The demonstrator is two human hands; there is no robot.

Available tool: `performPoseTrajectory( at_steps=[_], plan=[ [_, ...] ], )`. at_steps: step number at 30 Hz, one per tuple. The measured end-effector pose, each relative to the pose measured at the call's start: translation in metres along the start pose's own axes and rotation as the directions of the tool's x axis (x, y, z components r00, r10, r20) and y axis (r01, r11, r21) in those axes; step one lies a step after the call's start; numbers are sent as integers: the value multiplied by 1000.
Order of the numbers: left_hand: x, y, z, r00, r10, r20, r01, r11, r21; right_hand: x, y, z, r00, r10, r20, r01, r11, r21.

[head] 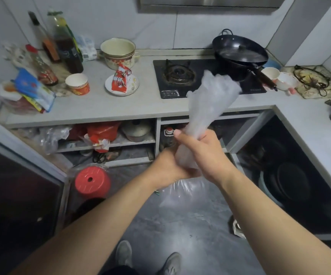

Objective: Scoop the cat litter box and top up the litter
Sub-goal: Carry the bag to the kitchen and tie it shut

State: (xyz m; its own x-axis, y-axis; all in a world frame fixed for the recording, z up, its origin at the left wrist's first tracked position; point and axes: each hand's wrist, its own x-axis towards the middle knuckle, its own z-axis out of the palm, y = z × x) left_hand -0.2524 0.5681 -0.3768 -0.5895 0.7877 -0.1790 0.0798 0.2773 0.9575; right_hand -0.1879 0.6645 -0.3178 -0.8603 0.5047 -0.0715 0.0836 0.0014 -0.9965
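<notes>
A clear plastic bag [208, 100] is bunched between both hands in front of the kitchen counter. My right hand [200, 151] grips its twisted middle, and the upper end fans out above the fist toward the stove. My left hand [168, 165] holds the bag just below and behind the right hand. The bag's lower part hangs down under the hands over the grey floor. No litter box, scoop or litter is in view.
The L-shaped counter [121, 108] carries bottles, a paper cup, an enamel pot [119, 52], a plate with a red packet, a gas stove [180, 76] and a black wok [240, 52]. Open shelves below hold bags and a pot. A red stool [92, 181] stands on the floor at left.
</notes>
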Motion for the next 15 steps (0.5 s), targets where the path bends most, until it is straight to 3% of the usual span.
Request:
performPoseTrajectory(
  at_steps=[3, 6, 9, 15],
  plan=[
    [-5, -24, -31, 997, -65, -51, 68, 995, 74, 11, -6, 43, 999, 33, 20, -36, 990, 133],
    [-17, -43, -64, 995, -69, -75, 69, 998, 2, 23, -9, 88, 989, 115, 88, -136, 947, 290],
    [-29, -59, -99, 992, -59, -111, 55, 998, -41, 34, -10, 129, 988, 132, 76, -148, 954, 259],
    [-54, -85, -160, 981, -49, -189, 69, 993, 100, 50, -14, 201, 975, 147, 166, -173, 973, 154]
  ],
)
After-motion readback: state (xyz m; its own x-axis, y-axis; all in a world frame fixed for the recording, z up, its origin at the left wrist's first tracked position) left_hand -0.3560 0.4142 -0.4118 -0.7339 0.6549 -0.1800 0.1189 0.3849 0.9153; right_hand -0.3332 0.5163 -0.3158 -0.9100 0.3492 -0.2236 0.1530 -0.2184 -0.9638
